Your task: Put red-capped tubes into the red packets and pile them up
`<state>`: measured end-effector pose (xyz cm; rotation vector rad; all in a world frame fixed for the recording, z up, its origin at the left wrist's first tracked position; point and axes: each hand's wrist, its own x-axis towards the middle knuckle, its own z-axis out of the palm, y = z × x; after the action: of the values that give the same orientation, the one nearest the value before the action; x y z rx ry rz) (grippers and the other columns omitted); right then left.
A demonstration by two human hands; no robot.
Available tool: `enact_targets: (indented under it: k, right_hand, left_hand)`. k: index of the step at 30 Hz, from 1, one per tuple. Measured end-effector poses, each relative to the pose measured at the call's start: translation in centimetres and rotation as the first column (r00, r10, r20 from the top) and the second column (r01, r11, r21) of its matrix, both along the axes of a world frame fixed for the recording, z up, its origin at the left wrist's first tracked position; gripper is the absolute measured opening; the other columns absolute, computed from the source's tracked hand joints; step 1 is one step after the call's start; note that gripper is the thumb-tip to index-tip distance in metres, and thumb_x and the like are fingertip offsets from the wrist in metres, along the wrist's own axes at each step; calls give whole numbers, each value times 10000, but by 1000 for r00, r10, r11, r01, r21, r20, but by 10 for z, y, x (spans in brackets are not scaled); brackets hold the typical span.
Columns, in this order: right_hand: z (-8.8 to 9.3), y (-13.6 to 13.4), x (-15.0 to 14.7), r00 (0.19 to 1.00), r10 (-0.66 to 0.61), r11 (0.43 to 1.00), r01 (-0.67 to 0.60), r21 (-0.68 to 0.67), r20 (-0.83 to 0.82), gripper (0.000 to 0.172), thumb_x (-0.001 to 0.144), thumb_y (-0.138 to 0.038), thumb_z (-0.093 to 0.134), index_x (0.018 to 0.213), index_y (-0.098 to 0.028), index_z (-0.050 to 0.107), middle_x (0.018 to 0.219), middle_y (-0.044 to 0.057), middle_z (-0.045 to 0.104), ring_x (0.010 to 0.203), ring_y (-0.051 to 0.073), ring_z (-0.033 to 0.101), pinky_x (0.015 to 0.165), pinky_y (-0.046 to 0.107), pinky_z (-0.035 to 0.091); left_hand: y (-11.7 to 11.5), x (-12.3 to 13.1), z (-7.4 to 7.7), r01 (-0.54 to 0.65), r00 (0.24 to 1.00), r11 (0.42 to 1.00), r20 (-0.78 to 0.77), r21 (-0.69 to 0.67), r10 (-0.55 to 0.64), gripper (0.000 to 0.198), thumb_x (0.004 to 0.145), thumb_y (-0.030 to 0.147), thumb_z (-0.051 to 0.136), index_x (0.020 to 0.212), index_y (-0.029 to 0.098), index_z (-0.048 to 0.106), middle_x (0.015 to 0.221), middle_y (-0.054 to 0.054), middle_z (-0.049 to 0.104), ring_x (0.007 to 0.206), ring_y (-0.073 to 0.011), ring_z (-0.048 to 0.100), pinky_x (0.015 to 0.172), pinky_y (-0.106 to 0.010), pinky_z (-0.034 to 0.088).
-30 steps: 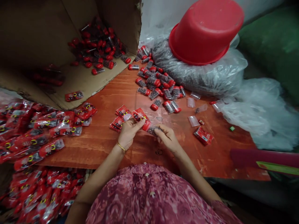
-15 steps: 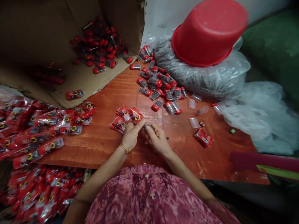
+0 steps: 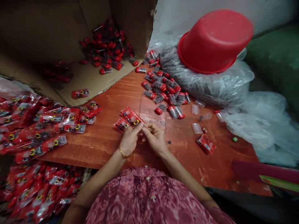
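Centrally, left hand (image 3: pixel 129 140) and right hand (image 3: pixel 154 137) pinch a red sachet (image 3: pixel 134 118) together; its long axis runs up-left, toward the tabletop's (image 3: pixel 112 93) far edge.

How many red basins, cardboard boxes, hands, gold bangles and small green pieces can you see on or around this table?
Red basin: 1
Cardboard box: 1
Hands: 2 (left hand, right hand)
Gold bangle: 1
Small green piece: 1
Total: 6
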<state>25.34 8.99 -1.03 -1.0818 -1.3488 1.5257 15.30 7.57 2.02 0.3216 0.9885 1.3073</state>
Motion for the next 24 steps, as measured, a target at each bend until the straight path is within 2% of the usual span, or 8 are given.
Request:
enact_targets:
  k: [3,5,8,10,14,17,20,24]
  right_hand:
    - [-2,25,10,954,-73,959,-13,284,290,247,812,-442,531,784,-198,553,671,15,618,594,143,558,563,280,470]
    - [-5,51,27,805,-270,849,-60,526,528,221,854,-361,473,911,-188,598,856,80,663,790,200,577,740,357,461]
    - [-12,87,55,555,-428,738,-242,630,714,316,873,-228,395,1128,-142,561,1192,151,580,1066,264,489,907,435,365]
    - [-17,95,64,458,-435,720,-340,605,775,330,885,-238,383,1143,-141,565,1233,139,561,1070,273,470,899,433,350]
    - [-21,74,57,385,-459,689,-415,595,801,326,890,-361,414,1051,-167,620,1121,110,618,959,261,487,847,409,341]
    - [-20,52,46,369,-498,672,-407,619,784,331,878,-402,434,1019,-177,633,1041,107,630,931,256,488,850,414,325]
    - [-21,44,42,374,-524,676,-363,641,765,328,877,-393,442,1024,-170,632,1029,108,629,940,256,490,862,415,326]
    - [-21,43,44,436,-519,679,-311,665,735,291,879,-359,454,988,-164,641,1022,100,640,957,250,504,876,411,338]
  left_hand:
    - [-8,-31,0,-121,993,992,-5,-38,121,265,581,361,768,729,167,664,805,-40,714,764,-151,658,680,-236,511]
    - [-19,-63,-4,-297,955,954,-30,-33,296,244,654,434,703,752,215,664,890,-11,722,918,-155,647,804,-258,504]
    - [-41,-104,-11,-639,759,763,-80,97,646,364,720,628,519,759,292,653,890,56,725,1046,-114,597,856,-212,476]
    - [-54,-113,-15,-693,696,707,-121,141,707,492,716,714,405,799,302,661,923,53,722,1063,-116,589,870,-211,469]
    - [-43,-91,-17,-520,667,830,-511,202,542,407,705,595,553,892,256,679,917,-25,724,928,-198,650,887,-336,470]
    - [-6,-75,-20,-108,348,965,-900,240,263,317,718,428,622,954,228,691,1133,-92,653,1114,-265,558,1009,-422,351]
    - [31,-71,-25,165,6,983,-996,84,84,308,703,346,649,991,244,689,1334,-99,501,1305,-334,335,1068,-523,196]
    - [52,-71,-33,251,-162,965,-986,-71,-30,188,750,302,600,884,255,724,1289,-90,546,1311,-358,310,1060,-576,149]
